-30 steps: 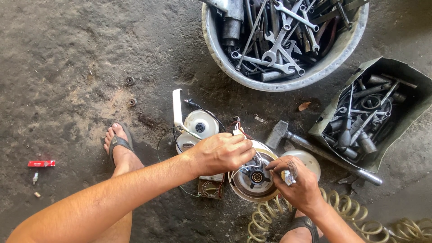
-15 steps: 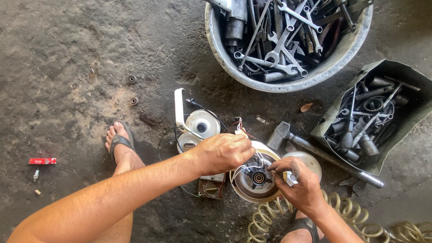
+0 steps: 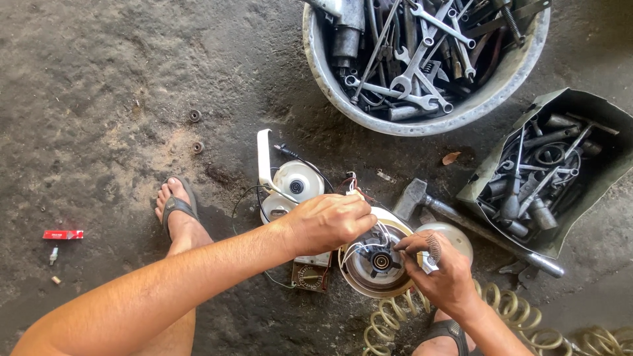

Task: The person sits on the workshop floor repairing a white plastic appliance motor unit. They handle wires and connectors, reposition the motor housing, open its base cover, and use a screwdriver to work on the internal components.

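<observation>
The head camera looks down at a rough concrete floor (image 3: 99, 79). Near the bottom middle of the floor lies a round motor housing (image 3: 376, 264) with a dark hub in its centre and thin wires across its open face. The left hand (image 3: 326, 221) is closed over the upper rim of the housing, its fingers curled and pinching the wires there. The right hand (image 3: 438, 270) is at the right side of the housing, with thumb and forefinger pinched together near the hub; what it pinches is too small to tell.

Just behind the left hand lies a white fan part (image 3: 293, 184) with a black cable. A hammer (image 3: 461, 221) lies to the right of the housing. A round basin (image 3: 422, 59) full of wrenches stands at the top edge of the floor, and a grey tray (image 3: 547, 175) of tools at the right edge. A coiled hose (image 3: 508, 316) lies at the bottom right. One foot in a sandal (image 3: 175, 211) rests to the left, and a small red object (image 3: 62, 234) lies near the left edge.
</observation>
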